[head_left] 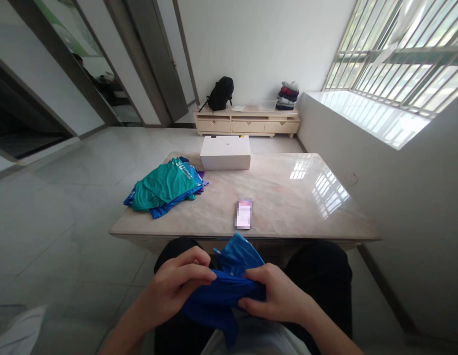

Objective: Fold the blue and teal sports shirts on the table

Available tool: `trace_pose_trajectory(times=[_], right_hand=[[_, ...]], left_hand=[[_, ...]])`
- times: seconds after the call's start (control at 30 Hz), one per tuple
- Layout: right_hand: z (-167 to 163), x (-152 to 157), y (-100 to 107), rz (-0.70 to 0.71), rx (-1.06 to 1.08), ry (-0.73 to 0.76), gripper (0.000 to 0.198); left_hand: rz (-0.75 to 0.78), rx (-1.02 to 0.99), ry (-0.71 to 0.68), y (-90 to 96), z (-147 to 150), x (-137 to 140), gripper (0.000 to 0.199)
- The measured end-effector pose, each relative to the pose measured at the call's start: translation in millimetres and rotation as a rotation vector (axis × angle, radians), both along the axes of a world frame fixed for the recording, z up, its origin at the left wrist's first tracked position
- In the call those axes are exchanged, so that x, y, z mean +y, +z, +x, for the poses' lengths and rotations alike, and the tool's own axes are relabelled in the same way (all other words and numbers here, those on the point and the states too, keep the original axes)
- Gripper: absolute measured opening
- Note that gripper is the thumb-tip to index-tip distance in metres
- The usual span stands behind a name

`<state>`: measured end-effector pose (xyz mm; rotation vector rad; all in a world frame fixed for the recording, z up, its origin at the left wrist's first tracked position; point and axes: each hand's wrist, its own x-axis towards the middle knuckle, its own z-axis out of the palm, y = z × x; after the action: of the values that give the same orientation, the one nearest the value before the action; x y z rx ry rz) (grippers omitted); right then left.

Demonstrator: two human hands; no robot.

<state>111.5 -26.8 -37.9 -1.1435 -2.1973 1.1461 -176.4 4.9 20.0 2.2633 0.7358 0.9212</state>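
A bunched blue garment (217, 293) hangs over my lap, its lighter, shinier part (241, 254) folding up toward the table edge. My left hand (180, 278) pinches the cloth from the left, fingertips pressed together along its upper edge. Across from it, my right hand (273, 293) grips the same garment between thumb and fingers. The garment's exact cut is hidden by its folds. Just beyond, a phone (244, 215) with a lit, blurred screen lies on the marble-look table (280, 212).
At the table's left lies a pile of green, blue and purple clothes (165, 185). A white box (226, 154) sits at the far edge. Behind, a low cabinet (247, 126) bears a black backpack (221, 93) and stacked folded clothes (288, 96). My knees are under the near edge.
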Motion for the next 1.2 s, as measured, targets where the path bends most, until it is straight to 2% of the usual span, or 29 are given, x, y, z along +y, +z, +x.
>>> trace_pose_trajectory(times=[0.13,0.2,0.33,0.43,0.57,0.7,0.9,1.0,1.1,1.2], right_hand=[[37,5,11,0.212,-0.324,-0.197,0.024],[61,11,18,0.288,-0.410,-0.285,0.029],[102,17,41,0.324,-0.373,-0.391,0.034],[118,19,56,0.338,-0.285,-0.432,0.032],[127,20,53,0.402,-0.232,-0.570,0.030],[127,15,30,0.369,-0.157,-0.699,0.029],[130,1,4,0.336,-0.117,-0.695,0.023],[134,-3,-1,0.300,-0.122,-0.697,0.022],[130,-3,0,0.286,-0.100,-0.687,0.024],[119,-2,6,0.282,-0.063,-0.626,0.023]], left_hand=[[0.221,0.042,0.212,6.9,-13,10,0.029],[0.320,0.072,0.330,10.0,-15,16,0.030],[0.408,0.120,0.407,11.4,-12,30,0.025],[0.474,0.146,0.435,7.2,-7,39,0.019],[0.499,0.163,0.421,-6.7,-3,47,0.019],[0.418,0.144,0.345,-33.0,6,42,0.022],[0.131,0.006,0.226,-73.8,30,13,0.031],[-0.048,-0.018,0.168,-86.2,35,1,0.039],[-0.251,0.040,0.119,-97.5,37,-8,0.054],[-0.441,0.064,0.143,-109.6,43,-18,0.069]])
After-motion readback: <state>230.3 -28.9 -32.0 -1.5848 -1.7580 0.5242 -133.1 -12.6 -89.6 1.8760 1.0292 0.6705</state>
